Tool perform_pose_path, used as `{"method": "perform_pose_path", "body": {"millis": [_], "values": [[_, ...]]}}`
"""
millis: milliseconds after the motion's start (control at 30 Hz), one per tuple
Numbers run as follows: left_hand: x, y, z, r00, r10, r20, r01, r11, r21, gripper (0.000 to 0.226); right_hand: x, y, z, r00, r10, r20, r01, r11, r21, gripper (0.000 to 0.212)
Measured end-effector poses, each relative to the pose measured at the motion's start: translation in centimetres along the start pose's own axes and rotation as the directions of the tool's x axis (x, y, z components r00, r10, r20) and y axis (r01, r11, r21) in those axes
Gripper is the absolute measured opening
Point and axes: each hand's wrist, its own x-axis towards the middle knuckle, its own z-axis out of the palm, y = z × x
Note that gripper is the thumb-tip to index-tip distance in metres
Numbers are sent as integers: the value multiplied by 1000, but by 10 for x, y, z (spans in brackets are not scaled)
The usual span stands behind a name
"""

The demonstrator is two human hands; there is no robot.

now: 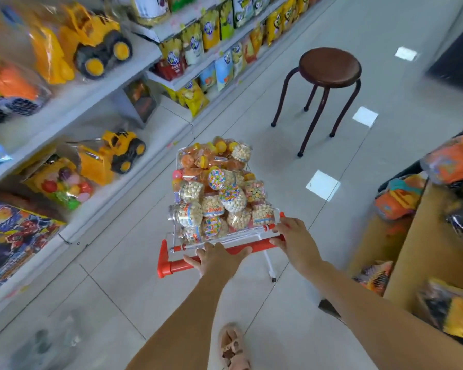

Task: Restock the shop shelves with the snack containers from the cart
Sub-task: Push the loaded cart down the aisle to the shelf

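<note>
Pale floor tiles [358,36] are stretching down a shop aisle, with white shelves [64,102] of toy trucks [96,41] and snack bags [211,30] running along the left. Ahead, a round brown stool [329,65] is standing on the tiles. Nearer, a small cart [162,260] is sitting mid-aisle, heaped with clear snack containers [214,198] piled above its rim. A person's left hand [217,259] and right hand [296,240] are gripping its red handle [259,246], fingers [191,260] curled tight around the bar. Below, one sandalled foot [233,348] is showing.

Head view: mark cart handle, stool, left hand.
cart handle [261,246], head view, bare stretch of red bar.
stool [329,65], head view, middle of brown seat.
left hand [217,259], head view, back of hand.
</note>
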Motion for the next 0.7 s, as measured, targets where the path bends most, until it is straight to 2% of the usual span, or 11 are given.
{"method": "perform_pose_path", "body": {"millis": [67, 133, 300, 500, 700], "values": [[25, 8, -24, 1000, 18, -5, -18, 999, 27, 105, 23, 9, -4, 994, 4, -109, -2, 1000, 15, 17], [48, 19, -48, 1000, 28, -1, -28, 997, 66, 103, 48, 18, -9, 990, 18, -139, -17, 1000, 4, 17], [111, 52, -107, 998, 59, -8, -57, 989, 139, 104, 119, 16, -33, 992, 99, -73, -96, 995, 41, 27], [183, 86, -177, 995, 97, -16, -92, 978, 187, 98, 213, 24, -65, 998, 30, 63, -35, 996, 86, 35], [249, 123, -237, 989, 146, -32, -137, 971, 194, 92, 291, 35, -88, 997, -9, 79, 2, 995, 98, 35]]}}
